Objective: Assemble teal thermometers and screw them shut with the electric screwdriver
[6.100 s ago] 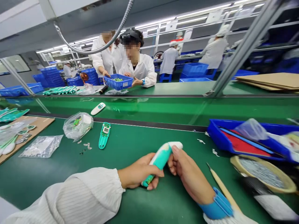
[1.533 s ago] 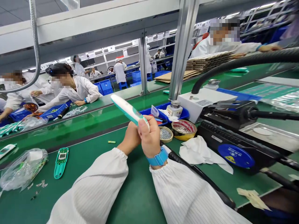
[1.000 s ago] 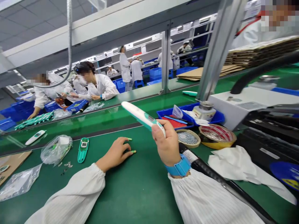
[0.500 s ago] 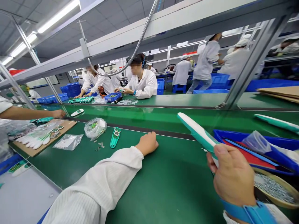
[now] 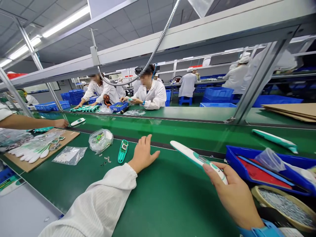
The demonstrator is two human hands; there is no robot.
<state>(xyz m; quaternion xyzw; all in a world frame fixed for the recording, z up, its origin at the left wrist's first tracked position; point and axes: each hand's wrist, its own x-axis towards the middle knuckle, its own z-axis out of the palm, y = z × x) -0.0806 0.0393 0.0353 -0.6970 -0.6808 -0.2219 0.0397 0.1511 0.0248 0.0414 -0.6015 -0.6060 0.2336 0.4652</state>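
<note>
1 casing [image 5: 122, 155] beside left hand [image 5: 142, 155]

On the bench [image 5: 158, 210], from left, lie a cardboard sheet [image 5: 70, 136], a flat bag [image 5: 69, 155], a bunched bag [image 5: 101, 141] and a device shell [image 5: 122, 152], with small bits [image 5: 107, 159] before the bunched bag. At right, a parts dish [image 5: 258, 196] sits before a tray [image 5: 233, 164]. Behind, the belt [image 5: 197, 131] carries one device at left [image 5: 78, 121] and another at right [image 5: 275, 140].
</note>
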